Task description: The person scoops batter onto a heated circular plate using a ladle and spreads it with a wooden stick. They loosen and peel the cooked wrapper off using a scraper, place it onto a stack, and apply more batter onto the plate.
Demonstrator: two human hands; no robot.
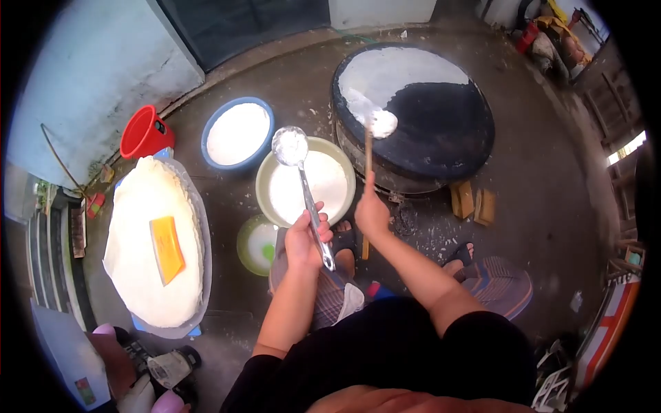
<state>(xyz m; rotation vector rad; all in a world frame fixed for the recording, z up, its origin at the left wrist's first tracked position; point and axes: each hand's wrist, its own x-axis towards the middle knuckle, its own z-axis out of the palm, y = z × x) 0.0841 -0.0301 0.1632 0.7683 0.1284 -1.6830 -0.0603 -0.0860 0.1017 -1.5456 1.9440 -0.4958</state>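
Observation:
My left hand [304,237] is wrapped round the handle of a metal ladle [307,189]. White batter coats the ladle's bowl, which hangs over the far rim of a pale green basin [262,184] of white batter. My right hand [372,213] grips a wooden-handled spreader [368,153], whose head is hidden at a lump of white batter [383,124]. That lump lies on the left part of a round black griddle [441,134]. A thin white layer [406,67] covers the griddle's far and left side; the rest of its surface shows black.
Left of the basin stands a blue basin [204,141] of white stuff, with a red bucket [142,132] beyond. A stack of pale flat sheets [138,241] carries an orange scraper [166,248]. A small green bowl [242,248] sits near my knee. Wood blocks [484,206] lie by the griddle.

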